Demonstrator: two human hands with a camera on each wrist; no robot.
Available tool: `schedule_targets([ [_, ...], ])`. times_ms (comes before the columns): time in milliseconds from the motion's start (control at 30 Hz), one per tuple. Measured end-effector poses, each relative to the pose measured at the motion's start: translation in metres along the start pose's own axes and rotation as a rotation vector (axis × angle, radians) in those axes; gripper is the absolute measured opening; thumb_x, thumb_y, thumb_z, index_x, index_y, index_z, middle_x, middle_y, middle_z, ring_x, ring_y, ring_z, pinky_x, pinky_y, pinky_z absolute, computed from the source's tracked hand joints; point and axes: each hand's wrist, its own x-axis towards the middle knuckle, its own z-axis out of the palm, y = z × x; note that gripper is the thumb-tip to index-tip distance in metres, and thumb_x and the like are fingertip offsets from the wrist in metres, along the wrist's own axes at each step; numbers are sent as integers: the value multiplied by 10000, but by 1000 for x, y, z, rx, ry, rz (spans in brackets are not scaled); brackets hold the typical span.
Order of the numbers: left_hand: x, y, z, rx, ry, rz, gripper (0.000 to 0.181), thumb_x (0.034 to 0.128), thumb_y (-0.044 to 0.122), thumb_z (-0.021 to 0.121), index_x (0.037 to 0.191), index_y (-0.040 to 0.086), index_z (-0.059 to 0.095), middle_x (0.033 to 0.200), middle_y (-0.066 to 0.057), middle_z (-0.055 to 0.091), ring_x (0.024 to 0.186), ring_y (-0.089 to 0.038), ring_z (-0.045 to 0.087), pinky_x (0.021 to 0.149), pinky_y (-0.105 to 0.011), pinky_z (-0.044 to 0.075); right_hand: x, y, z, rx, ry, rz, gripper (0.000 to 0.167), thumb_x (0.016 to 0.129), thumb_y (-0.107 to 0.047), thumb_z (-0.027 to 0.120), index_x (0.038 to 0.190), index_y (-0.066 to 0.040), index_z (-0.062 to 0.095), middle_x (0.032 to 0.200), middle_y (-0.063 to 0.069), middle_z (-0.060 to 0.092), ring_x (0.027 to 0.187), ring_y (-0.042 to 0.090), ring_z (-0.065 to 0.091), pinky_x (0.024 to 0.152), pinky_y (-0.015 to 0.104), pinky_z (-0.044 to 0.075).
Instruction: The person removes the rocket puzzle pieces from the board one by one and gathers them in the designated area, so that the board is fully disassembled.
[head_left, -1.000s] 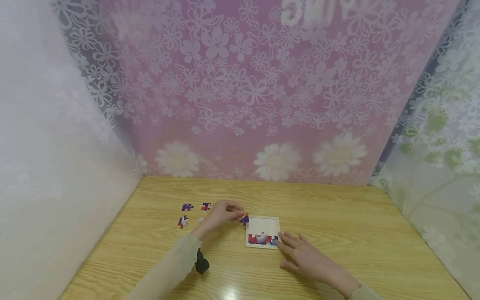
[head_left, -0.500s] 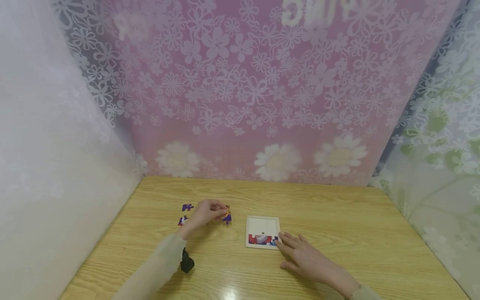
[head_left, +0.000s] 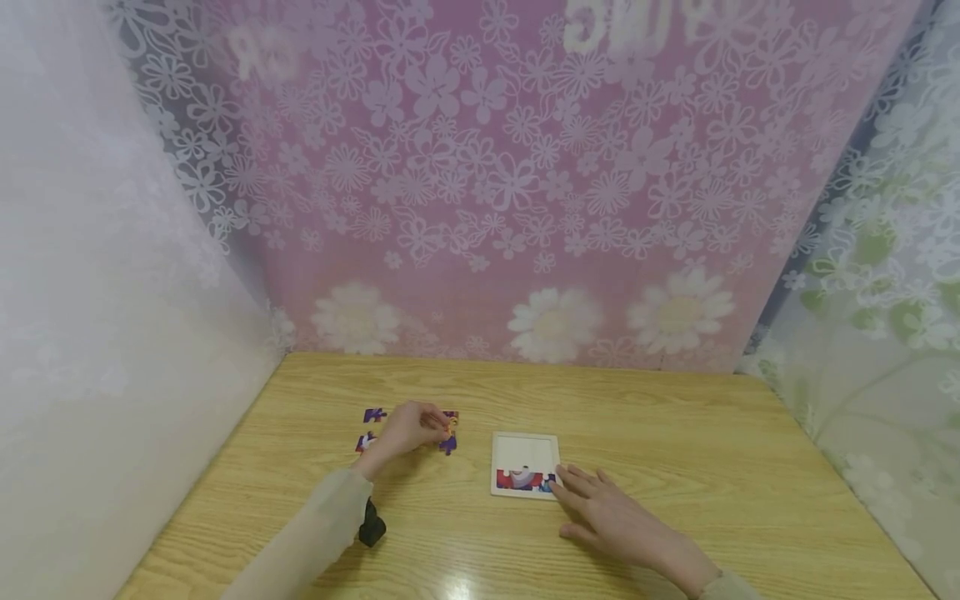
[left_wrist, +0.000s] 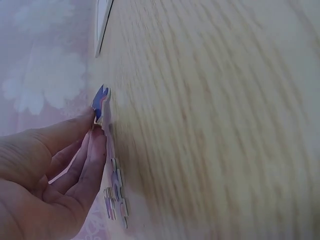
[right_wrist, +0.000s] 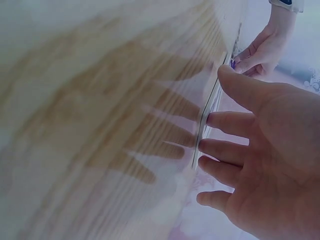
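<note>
My left hand (head_left: 407,429) pinches a purple-and-yellow jigsaw piece (head_left: 448,445) between thumb and fingers, left of the square puzzle frame. In the left wrist view that piece (left_wrist: 99,106) tilts just over the table. The pale puzzle frame (head_left: 495,454) has a bare upper area and red, white and blue jigsaw pieces (head_left: 521,480) along its bottom. With fingers spread and straight, my right hand (head_left: 615,517) touches the frame's right side. In the right wrist view, its fingertips (right_wrist: 207,145) meet the frame's edge.
Loose purple jigsaw pieces lie around my left hand, one at the upper left (head_left: 374,414) and one below it (head_left: 365,442). Others are partly hidden by the hand. The wooden table (head_left: 675,433) ends at a pink flowered backdrop (head_left: 480,208).
My left hand has drawn back leftward from the frame's left edge, carrying the jigsaw piece, and now turns it slightly among the loose pieces. The right hand stays put.
</note>
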Motion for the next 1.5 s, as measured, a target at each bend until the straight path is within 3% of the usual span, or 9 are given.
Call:
schedule_targets([
  [500,-1,-1,6,76,32,-14,57,903,114,778,955,91,772,853,27,717,755,-117,645,656,-290,549,0,-5,-5,92,-18,23,662,1011,-455,578,1453,33,514,1554,257,400,1435,473,352,1119,697,251],
  [633,1,0,5,72,81,-30,82,957,175,726,992,117,772,870,34,715,779,-114,638,641,-286,539,0,-4,-5,122,-22,23,675,1010,-463,575,1458,37,505,1559,259,390,1436,477,345,1119,702,236],
  [833,3,8,2,17,135,-1,194,1008,223,657,1105,92,763,911,-44,739,789,-162,667,606,-296,532,-2,0,-3,179,-41,51,698,1011,-484,562,1485,22,475,1591,238,348,1454,458,325,1130,700,212],
  [1100,0,24,10,-55,93,64,243,1035,234,614,1132,52,742,965,-142,744,843,-284,702,660,-321,568,-3,2,-4,205,-27,62,709,1014,-495,554,1517,-8,442,1596,227,346,1451,455,336,1130,699,223],
  [1400,0,26,28,-76,31,138,248,1040,203,604,1160,22,723,987,-114,752,862,-285,721,676,-259,574,-3,2,-3,177,15,42,688,1014,-469,573,1515,-15,449,1585,218,373,1436,472,352,1114,692,265],
  [1500,0,27,34,-70,4,135,258,1042,240,601,1152,45,728,984,-77,754,869,-236,716,698,-269,571,0,1,0,145,24,25,675,1015,-464,573,1514,-24,456,1579,200,392,1434,454,367,1113,694,270],
])
